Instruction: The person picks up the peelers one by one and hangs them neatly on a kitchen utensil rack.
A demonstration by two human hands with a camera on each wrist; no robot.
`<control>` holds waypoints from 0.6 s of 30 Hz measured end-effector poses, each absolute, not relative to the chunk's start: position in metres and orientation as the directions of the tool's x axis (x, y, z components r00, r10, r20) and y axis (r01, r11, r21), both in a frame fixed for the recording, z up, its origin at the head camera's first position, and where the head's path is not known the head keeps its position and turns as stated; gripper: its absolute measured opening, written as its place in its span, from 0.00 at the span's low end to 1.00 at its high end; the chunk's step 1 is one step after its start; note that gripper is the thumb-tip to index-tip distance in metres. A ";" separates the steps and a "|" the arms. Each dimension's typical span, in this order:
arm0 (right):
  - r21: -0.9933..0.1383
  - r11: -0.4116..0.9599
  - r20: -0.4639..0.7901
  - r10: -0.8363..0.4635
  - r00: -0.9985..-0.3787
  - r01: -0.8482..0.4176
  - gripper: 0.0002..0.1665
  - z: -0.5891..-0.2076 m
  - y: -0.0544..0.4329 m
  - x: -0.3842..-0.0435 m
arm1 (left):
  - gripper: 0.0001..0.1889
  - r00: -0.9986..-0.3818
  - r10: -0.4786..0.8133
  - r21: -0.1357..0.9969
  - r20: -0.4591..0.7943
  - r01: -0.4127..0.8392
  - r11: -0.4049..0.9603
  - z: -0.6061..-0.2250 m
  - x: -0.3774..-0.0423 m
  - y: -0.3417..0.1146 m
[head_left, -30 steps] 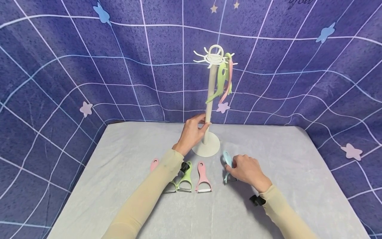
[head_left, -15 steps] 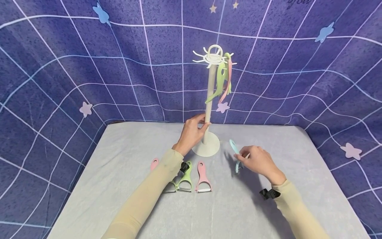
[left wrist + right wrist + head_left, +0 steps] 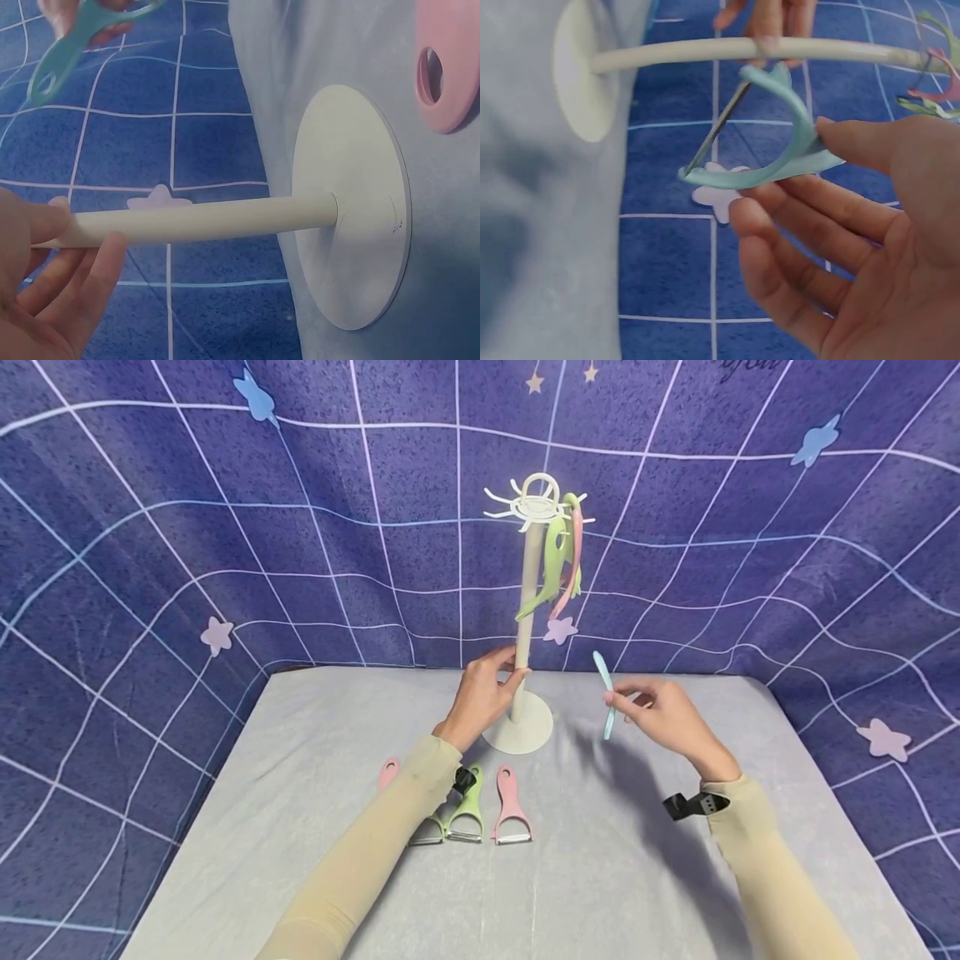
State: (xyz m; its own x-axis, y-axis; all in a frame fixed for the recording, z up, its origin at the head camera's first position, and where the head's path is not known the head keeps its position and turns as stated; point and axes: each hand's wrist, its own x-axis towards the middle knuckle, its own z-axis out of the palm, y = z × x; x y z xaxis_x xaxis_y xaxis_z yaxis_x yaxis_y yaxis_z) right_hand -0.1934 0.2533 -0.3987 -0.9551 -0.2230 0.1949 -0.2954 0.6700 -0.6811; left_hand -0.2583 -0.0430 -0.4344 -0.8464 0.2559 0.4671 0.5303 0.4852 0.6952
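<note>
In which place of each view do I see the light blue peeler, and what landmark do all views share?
Head: light blue peeler right of centre, nearly edge-on in the right hand.
Left wrist: light blue peeler at top left, handle end lowest.
Right wrist: light blue peeler near centre, blade towards the left.
Shared landmark: white stand, its base below centre, at right, at upper left respectively.

My left hand (image 3: pixel 483 695) grips a white hook stand (image 3: pixel 526 631) low down; green and pink peelers (image 3: pixel 554 560) hang from it. My right hand (image 3: pixel 667 718) pinches a light-blue peeler (image 3: pixel 602 669), edge-on, above the table (image 3: pixel 585 893). Another green peeler (image 3: pixel 469 797) and another pink peeler (image 3: pixel 507 791) lie nearer me.
</note>
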 end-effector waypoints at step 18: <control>-0.793 0.473 0.385 -0.099 -0.917 -0.384 0.20 -0.352 0.247 -0.233 | 0.16 -0.850 0.262 0.697 0.457 0.525 0.488 -0.436 -0.260 -0.043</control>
